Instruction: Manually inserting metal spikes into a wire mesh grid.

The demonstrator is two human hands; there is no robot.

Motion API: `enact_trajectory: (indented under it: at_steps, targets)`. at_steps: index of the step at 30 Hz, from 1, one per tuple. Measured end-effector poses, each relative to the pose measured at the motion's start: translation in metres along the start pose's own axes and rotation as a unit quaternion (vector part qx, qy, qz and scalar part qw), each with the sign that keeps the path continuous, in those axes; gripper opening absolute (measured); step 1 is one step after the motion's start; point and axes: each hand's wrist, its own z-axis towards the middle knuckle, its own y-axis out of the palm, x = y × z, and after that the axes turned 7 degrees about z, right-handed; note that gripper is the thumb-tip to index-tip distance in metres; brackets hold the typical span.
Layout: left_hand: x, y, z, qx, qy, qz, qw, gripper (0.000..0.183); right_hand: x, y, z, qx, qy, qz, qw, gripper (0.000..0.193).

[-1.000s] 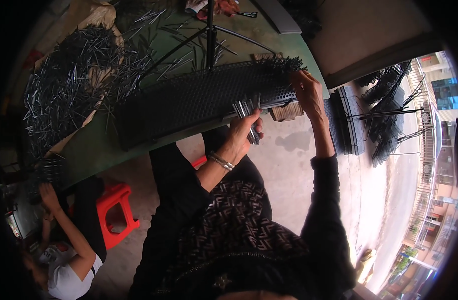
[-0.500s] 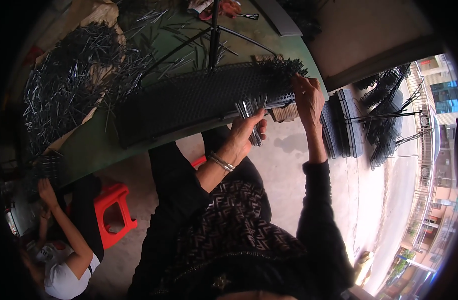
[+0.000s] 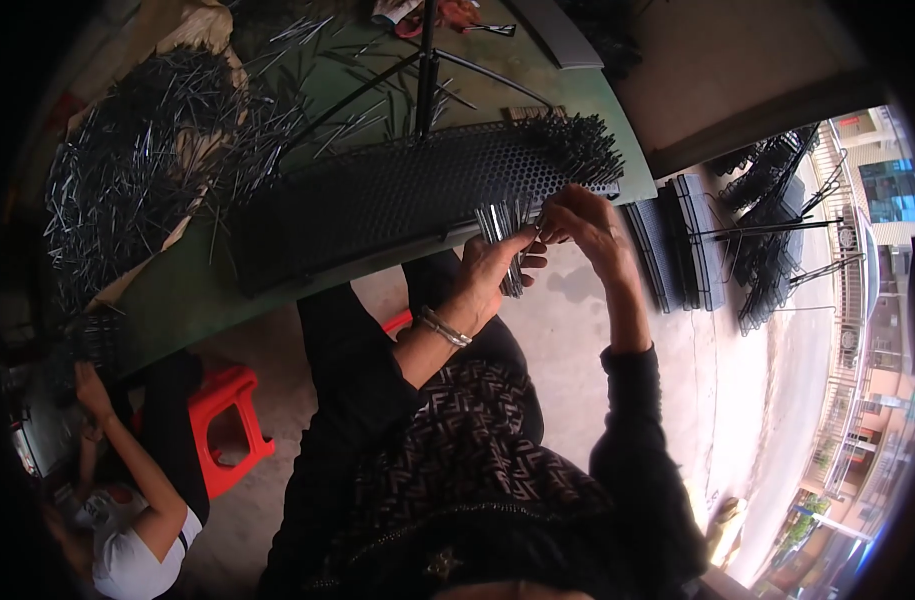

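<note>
Rods sit in the left hand, fingers clamped round them, beside the holed panel, likely to be handy for the right hand (whether its fingers grip one, I cannot tell).

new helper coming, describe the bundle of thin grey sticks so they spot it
Find the green table, then the black perforated panel along its near edge. By that edge, the person's left hand grips a bundle of thin, shiny grey sticks. Unlike the dark stick heap on brown paper or the dark stick cluster at the panel's right end, this bundle is hand-held.
</note>
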Motion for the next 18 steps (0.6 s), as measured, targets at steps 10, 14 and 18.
enact_trajectory:
  at_steps: [10,14,18]
  targets:
    - [-0.014,-0.015,0.023,-0.011,-0.036,-0.172,0.984,0.022,0.000,-0.042,0.008,0.320,-0.260,-0.213,0.886,0.008]
    - [-0.016,-0.014,0.023,-0.023,-0.014,-0.202,0.979,0.020,0.002,-0.044,0.016,0.323,-0.239,-0.271,0.875,0.010]
    - [-0.016,-0.015,0.022,-0.022,-0.004,-0.201,0.979,0.019,0.003,-0.048,0.020,0.312,-0.233,-0.236,0.890,0.011]
